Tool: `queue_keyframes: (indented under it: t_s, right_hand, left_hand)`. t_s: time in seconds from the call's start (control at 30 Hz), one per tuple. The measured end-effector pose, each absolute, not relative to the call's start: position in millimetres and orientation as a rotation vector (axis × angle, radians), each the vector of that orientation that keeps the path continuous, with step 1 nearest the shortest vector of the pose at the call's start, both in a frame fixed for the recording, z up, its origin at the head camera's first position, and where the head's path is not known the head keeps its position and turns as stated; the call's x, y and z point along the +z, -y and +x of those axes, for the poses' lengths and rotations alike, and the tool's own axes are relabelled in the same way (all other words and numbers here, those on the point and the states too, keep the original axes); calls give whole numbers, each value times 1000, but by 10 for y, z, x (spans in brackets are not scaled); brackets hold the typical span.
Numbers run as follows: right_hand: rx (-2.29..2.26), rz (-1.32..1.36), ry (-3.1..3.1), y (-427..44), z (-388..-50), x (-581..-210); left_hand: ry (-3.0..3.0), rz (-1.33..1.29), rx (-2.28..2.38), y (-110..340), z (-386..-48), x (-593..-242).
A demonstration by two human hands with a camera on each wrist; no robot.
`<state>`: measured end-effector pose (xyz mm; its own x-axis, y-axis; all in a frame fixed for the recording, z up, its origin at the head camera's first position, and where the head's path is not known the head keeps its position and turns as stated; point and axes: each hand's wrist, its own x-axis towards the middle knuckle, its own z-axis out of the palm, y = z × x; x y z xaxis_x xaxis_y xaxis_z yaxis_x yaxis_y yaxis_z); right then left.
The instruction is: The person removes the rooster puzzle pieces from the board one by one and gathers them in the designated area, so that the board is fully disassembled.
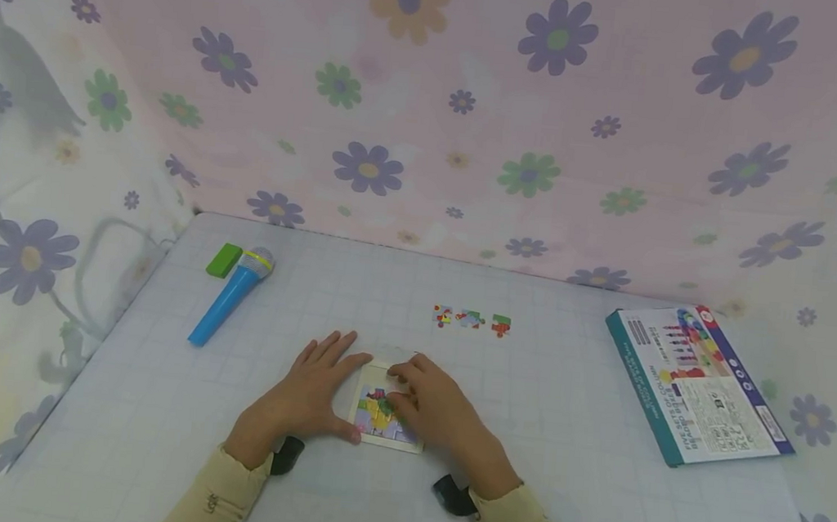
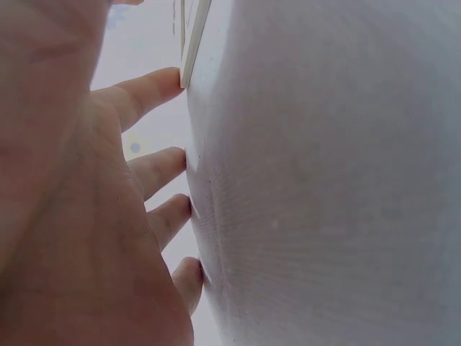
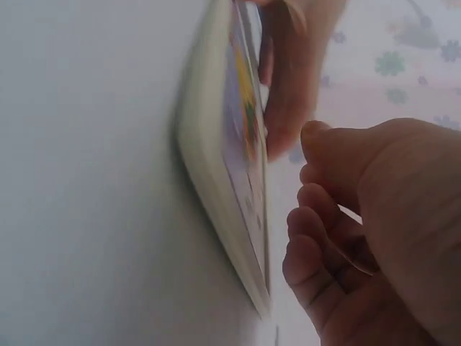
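A jigsaw puzzle in a pale frame (image 1: 385, 443) lies on the table, with colourful pieces (image 1: 376, 422) fitted in its lower part. My left hand (image 1: 312, 396) spreads along the frame's left side, its thumb at the lower corner and index finger at the upper one; in the left wrist view that fingertip (image 2: 169, 81) touches the frame's edge. Over the puzzle's right side, my right hand (image 1: 444, 406) has bent fingers, thumb near the pieces. In the right wrist view its thumb (image 3: 346, 151) and curled fingers (image 3: 306, 259) come close together; whether a piece sits between them is hidden.
Loose puzzle pieces (image 1: 470, 319) lie beyond the frame. A blue toy microphone (image 1: 227, 299) and a green block (image 1: 224, 260) are at the left. A flat printed box (image 1: 699, 390) lies at the right. Flowered cloth (image 1: 429, 131) hangs along the table's back edge.
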<state>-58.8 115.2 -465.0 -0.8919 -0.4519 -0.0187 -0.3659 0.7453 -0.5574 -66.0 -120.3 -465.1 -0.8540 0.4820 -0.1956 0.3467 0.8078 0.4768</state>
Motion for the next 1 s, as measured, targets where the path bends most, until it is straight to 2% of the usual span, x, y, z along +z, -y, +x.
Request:
queue_keyframes:
  t_s: [0.2,1.0]
  right_hand:
    - [-854,-775,-2742,-1002,-516,-4674]
    - [-881,-536,-2659,-866,-523,-4613]
  left_hand:
    - [-2685,659,631,1215,-667,-4640]
    - [-2696,641,585,1196,-634,-4609]
